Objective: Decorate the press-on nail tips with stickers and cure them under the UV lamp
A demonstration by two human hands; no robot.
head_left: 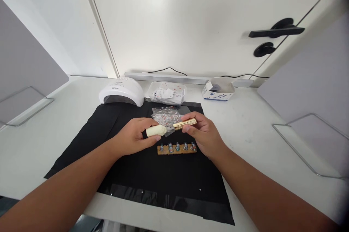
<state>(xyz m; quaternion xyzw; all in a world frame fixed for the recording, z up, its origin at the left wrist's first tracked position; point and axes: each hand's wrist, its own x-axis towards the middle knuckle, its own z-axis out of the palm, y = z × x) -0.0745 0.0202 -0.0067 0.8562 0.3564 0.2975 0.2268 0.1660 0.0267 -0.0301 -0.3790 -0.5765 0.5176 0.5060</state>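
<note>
My left hand (pixel 137 135) is closed around a cream-coloured nail polish bottle (pixel 156 130), which lies tilted on its side with its neck toward the right. Between the fingertips of my right hand (pixel 203 130) is a gold ribbed cap (pixel 185 123). The cap sits at the bottle's neck; whether it is fully off I cannot tell. Just below both hands, a wooden strip (pixel 176 151) carries several decorated false nails (pixel 177 146) in a row. Behind the hands lie clear sheets of stickers (pixel 167 116), partly covered by the bottle and fingers.
A black cloth (pixel 163 174) covers the middle of the white table (pixel 253 126). At the back stand a white nail lamp (pixel 121 90), a clear tray of packets (pixel 167 94) and an alcohol pads box (pixel 218 91). Wire stands (pixel 308 152) flank both sides.
</note>
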